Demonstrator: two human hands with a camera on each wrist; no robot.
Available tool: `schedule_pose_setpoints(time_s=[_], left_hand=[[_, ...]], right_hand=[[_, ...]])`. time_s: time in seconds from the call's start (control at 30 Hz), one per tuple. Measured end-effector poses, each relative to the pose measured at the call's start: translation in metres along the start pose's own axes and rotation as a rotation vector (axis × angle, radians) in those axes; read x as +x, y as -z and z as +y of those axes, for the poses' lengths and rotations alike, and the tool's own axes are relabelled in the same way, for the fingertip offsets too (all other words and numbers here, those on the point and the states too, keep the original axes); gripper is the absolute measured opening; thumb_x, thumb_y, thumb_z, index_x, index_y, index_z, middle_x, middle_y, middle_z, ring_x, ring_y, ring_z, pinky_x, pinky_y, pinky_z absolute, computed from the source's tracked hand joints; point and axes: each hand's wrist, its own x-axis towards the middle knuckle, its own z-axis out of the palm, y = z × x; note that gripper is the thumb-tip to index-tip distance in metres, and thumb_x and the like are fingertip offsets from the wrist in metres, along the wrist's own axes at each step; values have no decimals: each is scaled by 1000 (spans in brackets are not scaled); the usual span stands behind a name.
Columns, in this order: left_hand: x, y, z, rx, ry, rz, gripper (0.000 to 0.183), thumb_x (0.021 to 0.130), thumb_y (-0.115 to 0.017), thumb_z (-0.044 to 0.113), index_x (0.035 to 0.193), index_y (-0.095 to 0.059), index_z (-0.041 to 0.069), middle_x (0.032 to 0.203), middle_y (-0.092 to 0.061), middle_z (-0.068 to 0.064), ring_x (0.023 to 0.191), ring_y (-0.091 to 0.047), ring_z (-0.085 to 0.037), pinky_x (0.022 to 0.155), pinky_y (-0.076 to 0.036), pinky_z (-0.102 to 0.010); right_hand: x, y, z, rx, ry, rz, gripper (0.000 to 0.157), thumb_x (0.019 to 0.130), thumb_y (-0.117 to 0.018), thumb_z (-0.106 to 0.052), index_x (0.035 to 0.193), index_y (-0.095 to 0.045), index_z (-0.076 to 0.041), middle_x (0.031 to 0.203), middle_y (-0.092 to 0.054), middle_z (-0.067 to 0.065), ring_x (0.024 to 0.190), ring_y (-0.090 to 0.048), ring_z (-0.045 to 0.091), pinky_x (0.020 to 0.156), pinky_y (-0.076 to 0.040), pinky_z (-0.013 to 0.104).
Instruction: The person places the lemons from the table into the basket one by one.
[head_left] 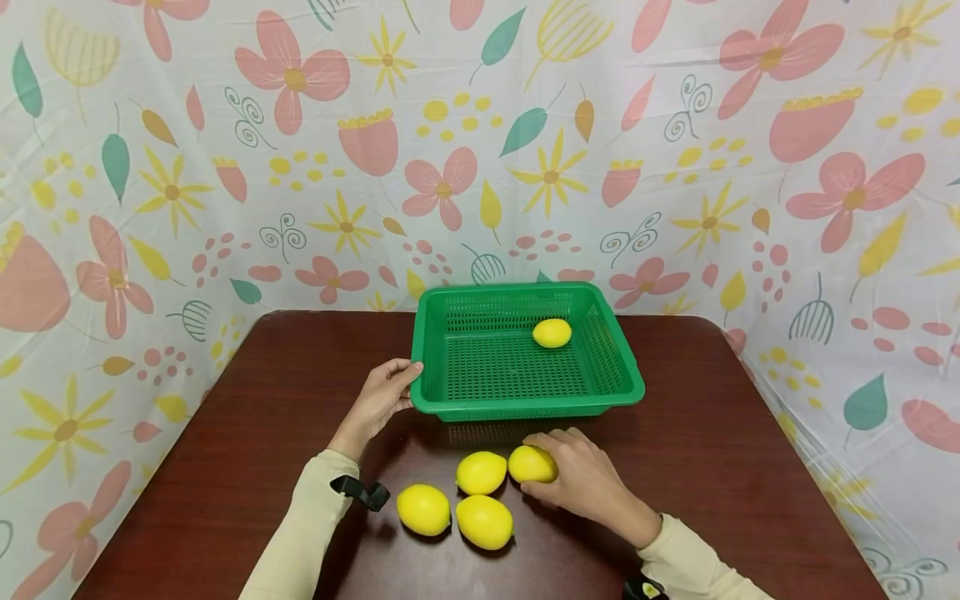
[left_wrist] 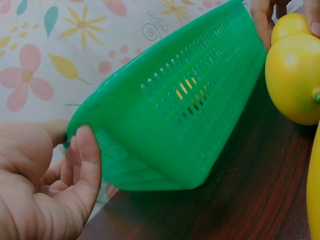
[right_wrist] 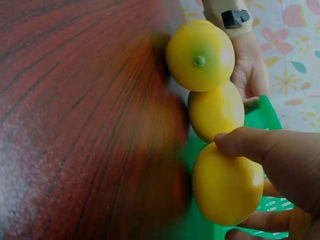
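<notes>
1. Pinching the left rim of the green rectangular slotted plastic basket [head_left: 517, 409] near its front corner, the left hand [head_left: 381, 397] has its thumb on the edge and its fingers below, probably to steady a light container.
2. Curled round a smooth yellow oval lemon [head_left: 529, 464], the right hand [head_left: 583, 482] sets thumb and fingers on opposing sides, a hold that likely suits a fruit prone to rolling. Whether this lemon touches the dark red-brown wood-grained bench [head_left: 690, 400] (its underside is hidden) I cannot tell.
3. Inside the basket, a single yellow lemon [head_left: 552, 333] lies toward the back right.
4. On the bench between the forearms sit an upper yellow lemon [head_left: 481, 472], a left yellow lemon [head_left: 423, 510] and a lower yellow lemon [head_left: 485, 522]. The upper one crowds the gripped fruit, leaving little finger room there.
5. Standing between the gripped lemon and the basket's floor is the front wall; behind hangs white flower-printed cloth [head_left: 450, 117].
</notes>
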Motion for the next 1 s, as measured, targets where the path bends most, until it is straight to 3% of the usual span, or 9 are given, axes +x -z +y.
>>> schedule_pose_setpoints(time_s=[0.3,0.53,0.77,1.0], left_hand=[[1,-2,0,-14,2,1,37,105,-62,30,126,-58,-1,85,-54,0,68,-51,-12,67,-51,-26],[0,0,0,-6,10,2,41,105,-62,31,130,-57,-1,87,-54,0,70,-50,-13,69,-51,-27],[1,0,2,-2,8,0,42,105,-62,32,130,-57,-1,88,-54,0,70,-51,-13,70,-52,-27],[0,0,1,-4,18,6,41,105,-62,32,130,-57,1,89,-53,-1,71,-50,-13,70,-52,-26]], right_hand=[[-4,21,-5,75,-29,-30,52,74,-90,-46,117,-74,-21,103,-71,-5,87,-56,13,65,-47,28],[2,50,-9,196,43,-116,49,80,-86,-47,121,-73,-21,109,-70,-9,89,-56,10,68,-48,27],[22,91,-12,247,134,-188,51,84,-82,-49,126,-71,-22,113,-69,-14,92,-57,9,71,-48,27],[54,124,-6,302,183,-264,49,86,-82,-48,127,-70,-25,118,-70,-12,87,-58,9,68,-52,27]])
